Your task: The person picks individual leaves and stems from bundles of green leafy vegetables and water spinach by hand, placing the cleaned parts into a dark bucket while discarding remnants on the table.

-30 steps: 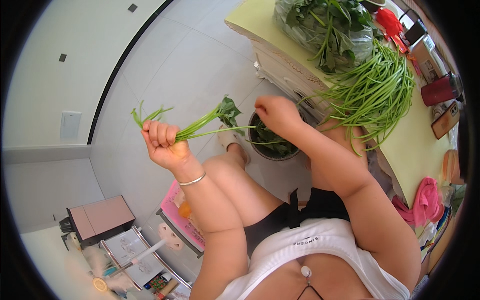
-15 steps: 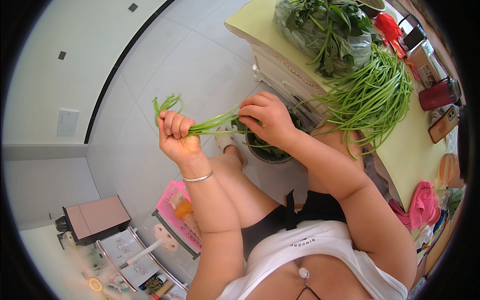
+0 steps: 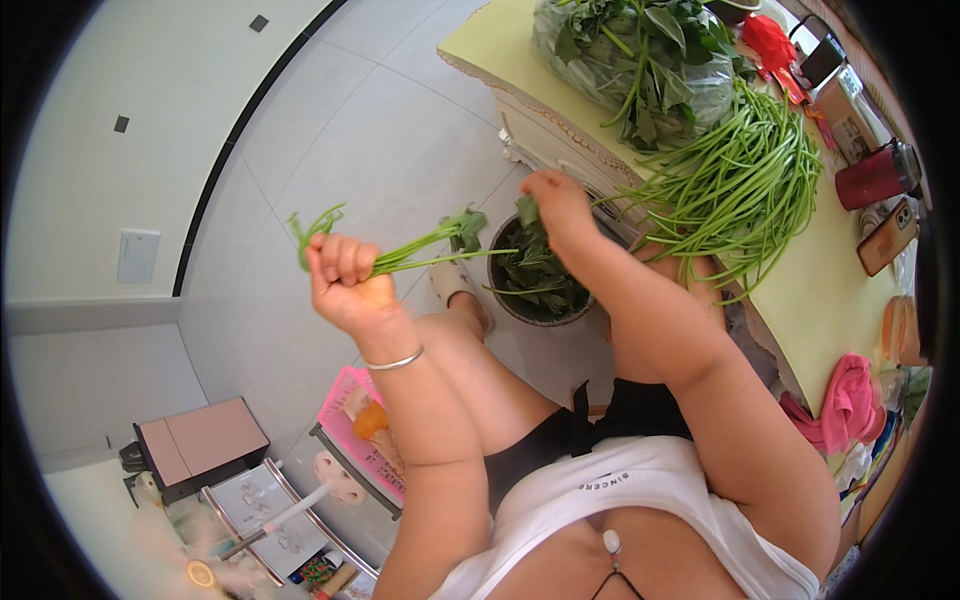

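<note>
My left hand (image 3: 348, 280) is closed round a small bunch of green leafy stems (image 3: 425, 245), raised over my knee. Their curled ends stick out above the fist, and a torn leaf still hangs at the far tips. My right hand (image 3: 562, 212) pinches a dark green leaf (image 3: 527, 210), which hangs over a round basket (image 3: 540, 322). Inside that basket lies a heap of loose leaves (image 3: 545, 275). A large pile of bare stems (image 3: 745, 190) rests on the table to the right, some trailing off its edge.
The pale yellow table (image 3: 800, 330) carries a plastic bag of leafy greens (image 3: 640, 70), a dark red cup (image 3: 878, 176), a phone (image 3: 888, 238) and a pink cloth (image 3: 848, 400). On the left stand a pink basket (image 3: 352, 400) and a wheeled rack (image 3: 270, 520).
My right hand has moved away from the bunch, right and over the basket, with a leaf in its fingers. My left hand has shifted slightly left, still gripping the stems.
</note>
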`<state>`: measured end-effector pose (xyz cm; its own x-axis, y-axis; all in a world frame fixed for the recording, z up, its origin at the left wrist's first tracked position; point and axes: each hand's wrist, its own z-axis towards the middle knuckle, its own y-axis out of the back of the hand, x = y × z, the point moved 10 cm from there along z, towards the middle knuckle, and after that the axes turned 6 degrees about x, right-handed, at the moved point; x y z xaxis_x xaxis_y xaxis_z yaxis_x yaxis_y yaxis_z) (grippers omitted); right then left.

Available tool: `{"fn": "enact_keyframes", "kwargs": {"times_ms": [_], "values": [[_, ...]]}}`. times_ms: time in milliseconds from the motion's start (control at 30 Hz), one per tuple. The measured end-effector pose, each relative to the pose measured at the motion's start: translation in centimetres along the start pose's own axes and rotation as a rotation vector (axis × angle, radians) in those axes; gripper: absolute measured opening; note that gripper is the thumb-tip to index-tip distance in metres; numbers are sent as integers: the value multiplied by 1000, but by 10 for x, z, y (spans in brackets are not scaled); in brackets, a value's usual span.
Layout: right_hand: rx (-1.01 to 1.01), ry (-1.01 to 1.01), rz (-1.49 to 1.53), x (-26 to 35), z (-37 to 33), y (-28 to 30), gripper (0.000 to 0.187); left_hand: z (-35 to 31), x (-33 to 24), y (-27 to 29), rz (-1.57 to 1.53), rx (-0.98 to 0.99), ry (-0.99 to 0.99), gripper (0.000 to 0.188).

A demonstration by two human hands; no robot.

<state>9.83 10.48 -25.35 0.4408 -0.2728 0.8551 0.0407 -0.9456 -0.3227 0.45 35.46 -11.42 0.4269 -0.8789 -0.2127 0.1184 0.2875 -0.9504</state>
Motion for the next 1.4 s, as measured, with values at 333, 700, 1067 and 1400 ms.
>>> {"fn": "enact_keyframes", "kwargs": {"times_ms": [333,700,1067,1400], "values": [[434,708,-574,60,-73,-85,22,-2,3,16,-242,-75,49,12],[452,816,-551,73,-80,-88,18,0,11,15,-367,-91,88,12],[433,870,-637,68,-87,-89,13,1,4,20,-311,-104,39,14],[251,194,-371,3,-31,-49,11,-4,34,6,-12,-70,51,13]]}}
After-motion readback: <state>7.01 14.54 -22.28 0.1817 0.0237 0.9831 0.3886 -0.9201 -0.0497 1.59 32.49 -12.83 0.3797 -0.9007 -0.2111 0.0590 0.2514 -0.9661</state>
